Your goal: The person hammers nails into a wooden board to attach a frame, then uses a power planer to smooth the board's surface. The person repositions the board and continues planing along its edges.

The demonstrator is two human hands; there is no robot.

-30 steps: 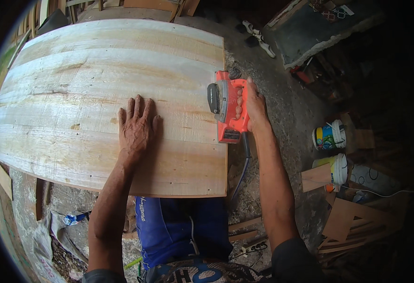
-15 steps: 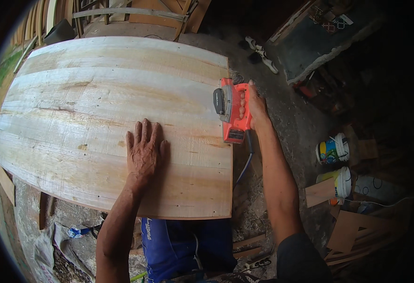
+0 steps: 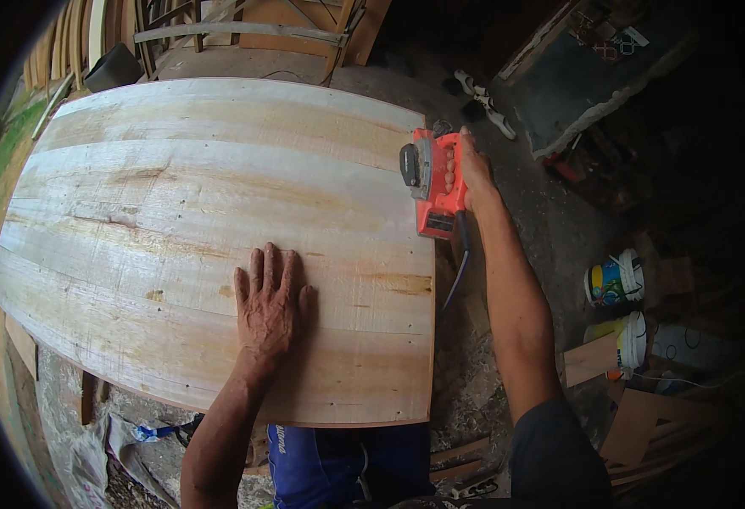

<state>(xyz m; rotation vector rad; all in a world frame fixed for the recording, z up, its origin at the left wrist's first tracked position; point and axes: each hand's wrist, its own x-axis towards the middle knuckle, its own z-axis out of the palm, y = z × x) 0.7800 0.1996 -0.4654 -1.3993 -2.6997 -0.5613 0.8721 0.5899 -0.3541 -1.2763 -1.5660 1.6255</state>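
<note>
"Two things I'd like to know: what has the right hand [image 3: 477, 174] got, and where?"

"A red planer [image 3: 440, 208], right of centre in the frame's upper half. The fingers are curled round its handle, tips showing through the opening."

"And the left hand [image 3: 268, 316]?"

"Laid out flat on the panel [image 3: 177, 191], left of centre and a bit low, fingers slightly spread. It has hold of nothing."

"How does the planer sit?"

"Over the panel's right edge, toward the upper corner. Whether its base lies flush, I can't tell. A cord [image 3: 464, 246] hangs from its lower end."

"The panel itself?"

"Pale wood, streaked brown, across the left and middle. Blue clothing [image 3: 326, 467] shows below it, bottom centre."

"Farther out?"

"At right, an upper bucket [image 3: 615, 280] and a lower bucket [image 3: 633, 339], with an offcut [image 3: 590, 360] beside the second. White shoes [image 3: 499, 123] lie upper right of centre. Upper left, a black tub [image 3: 114, 69] stands near some timber [image 3: 58, 51], and grass [image 3: 6, 182] edges the far left."
</note>
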